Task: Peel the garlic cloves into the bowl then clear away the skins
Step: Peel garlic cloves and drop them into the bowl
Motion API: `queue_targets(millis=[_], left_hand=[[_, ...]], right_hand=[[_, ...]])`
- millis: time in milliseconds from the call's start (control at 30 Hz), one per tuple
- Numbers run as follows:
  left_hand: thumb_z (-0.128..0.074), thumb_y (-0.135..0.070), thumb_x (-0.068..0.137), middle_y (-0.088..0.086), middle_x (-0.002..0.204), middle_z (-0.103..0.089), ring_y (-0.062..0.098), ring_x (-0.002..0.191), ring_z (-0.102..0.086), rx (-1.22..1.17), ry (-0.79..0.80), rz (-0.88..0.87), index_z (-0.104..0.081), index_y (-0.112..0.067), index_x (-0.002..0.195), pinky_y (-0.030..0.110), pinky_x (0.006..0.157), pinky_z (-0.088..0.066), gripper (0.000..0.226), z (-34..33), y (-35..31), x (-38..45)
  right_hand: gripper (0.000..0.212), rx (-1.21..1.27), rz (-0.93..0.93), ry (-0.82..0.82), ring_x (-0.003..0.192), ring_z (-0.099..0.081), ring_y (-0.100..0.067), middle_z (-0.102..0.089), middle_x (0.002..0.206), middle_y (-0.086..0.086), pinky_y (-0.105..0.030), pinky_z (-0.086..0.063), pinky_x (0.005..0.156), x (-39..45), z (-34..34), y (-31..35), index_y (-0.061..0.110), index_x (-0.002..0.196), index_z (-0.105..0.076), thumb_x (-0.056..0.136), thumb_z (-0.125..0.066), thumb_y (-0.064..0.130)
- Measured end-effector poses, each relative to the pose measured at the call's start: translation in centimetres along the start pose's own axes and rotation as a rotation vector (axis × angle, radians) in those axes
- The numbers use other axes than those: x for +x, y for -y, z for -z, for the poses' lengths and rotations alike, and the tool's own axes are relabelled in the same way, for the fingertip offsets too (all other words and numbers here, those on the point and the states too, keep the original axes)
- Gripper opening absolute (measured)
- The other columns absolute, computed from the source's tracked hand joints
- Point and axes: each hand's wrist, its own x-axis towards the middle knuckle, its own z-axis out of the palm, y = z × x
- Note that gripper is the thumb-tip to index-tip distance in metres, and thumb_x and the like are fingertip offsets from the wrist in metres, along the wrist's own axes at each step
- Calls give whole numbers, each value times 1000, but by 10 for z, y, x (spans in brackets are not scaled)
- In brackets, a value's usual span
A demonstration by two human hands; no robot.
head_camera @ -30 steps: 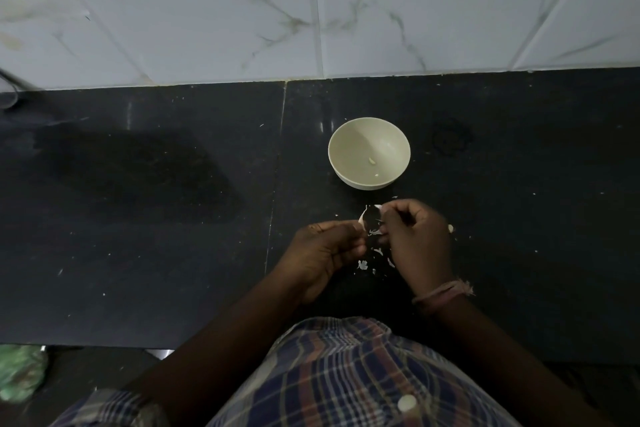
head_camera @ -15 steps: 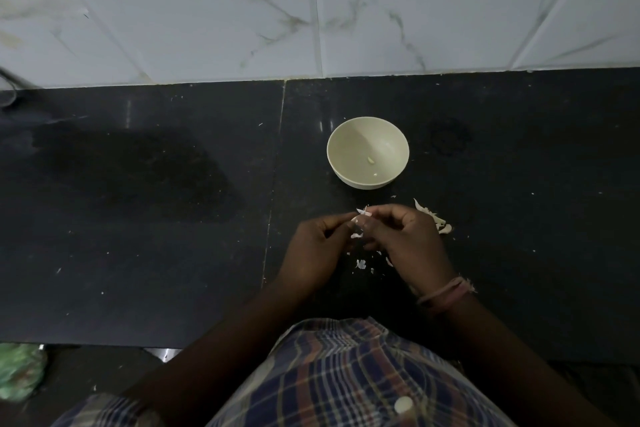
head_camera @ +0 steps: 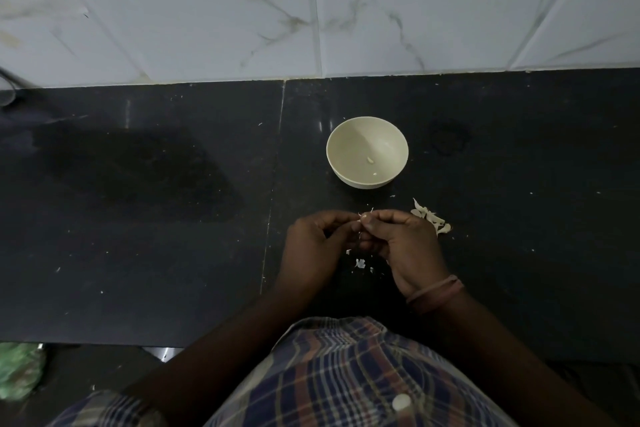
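Garlic clove (head_camera: 363, 216): pinched between both hands' fingertips, above the counter, near side of the bowl; mostly hidden.
Left hand (head_camera: 317, 243): fingers curled, pinching the clove.
Right hand (head_camera: 403, 241): likewise pinching it.
Bowl (head_camera: 346, 135): holds a few small pale bits.
Skins (head_camera: 431, 218): heaped just right of the right hand; flecks under the hands.
Risk: small, slick clove may slip out onto the counter; flakes may drift into the bowl.

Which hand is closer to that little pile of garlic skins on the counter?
Right. The right hand sits just beside the pile of garlic skins, almost touching it. The left hand is farther away, on the other side of the right hand.
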Motion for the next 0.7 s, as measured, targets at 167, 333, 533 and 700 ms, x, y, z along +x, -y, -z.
queue_targets(millis=[167, 333, 533, 700], left_hand=[[-66, -7, 96, 1, 90, -80, 20, 87, -77, -145, 13, -5, -81, -17, 101, 35, 83, -62, 18, -5, -8, -4], [-66, -4, 96, 3, 92, -80, 16, 87, -77, -228, -8, 12, -80, -11, 102, 23, 78, -58, 17, -7, -8, -7], [-64, -3, 97, 8, 92, -79, 17, 87, -75, -285, 31, 25, -79, -8, 103, 26, 81, -59, 17, -7, -7, -9], [-59, -3, 99, 12, 95, -78, 18, 86, -71, -375, 38, 55, -78, -7, 104, 30, 83, -59, 19, -6, -6, -9]], right_hand=[[8, 120, -110, -4, 57, -61, -16, -67, 73, -14, -19, -55, 51, 0, -3, 8, -4, 87, -67, 91, -60, -8], [12, 208, -199, -5, 49, -58, -9, -62, 71, -11, -17, -51, 48, 2, -4, 8, 0, 85, -65, 94, -58, -5], [18, 91, -222, -10, 54, -48, -10, -54, 65, -5, -18, -42, 44, -3, -8, 15, 4, 83, -62, 99, -54, 0], [29, 171, -275, 34, 45, -45, -6, -51, 54, -1, -17, -35, 40, -5, -11, 18, 6, 74, -58, 102, -49, 3]])
